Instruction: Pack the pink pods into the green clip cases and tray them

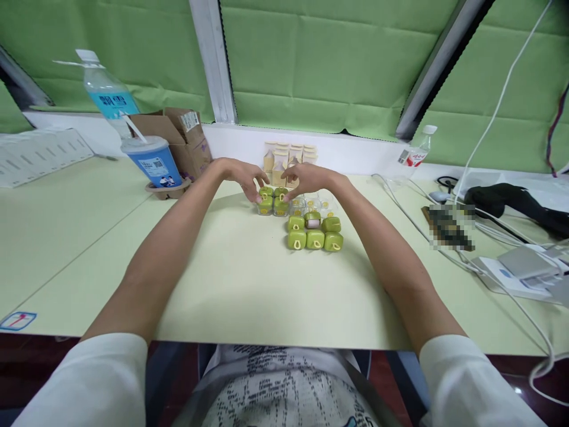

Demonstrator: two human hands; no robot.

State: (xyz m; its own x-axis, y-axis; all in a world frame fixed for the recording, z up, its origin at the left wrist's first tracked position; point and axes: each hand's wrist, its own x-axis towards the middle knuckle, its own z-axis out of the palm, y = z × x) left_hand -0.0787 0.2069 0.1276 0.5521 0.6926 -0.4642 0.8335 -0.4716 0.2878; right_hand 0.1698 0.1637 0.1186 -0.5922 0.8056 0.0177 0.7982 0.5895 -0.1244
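Observation:
Both my hands reach to the far middle of the pale green table (pixel 249 284). My left hand (pixel 242 175) has its fingers curled down onto the left side of a small block of green cases in clear boxes (pixel 272 201). My right hand (pixel 311 177) pinches the right side of the same block. Just right of it lie a few clear empty boxes (pixel 313 204). Nearer to me sits a group of loose green cases (pixel 315 232), one of them open with a pink inside (pixel 313 223).
Cream cartons (pixel 284 159) stand at the back by the wall. At the left are a blue paper cup (pixel 153 163), a water bottle (pixel 106 95) and a cardboard box (pixel 184 139). At the right lie another bottle (pixel 415 155), white cables, a black device (pixel 511 201) and flat grey devices (pixel 520 267).

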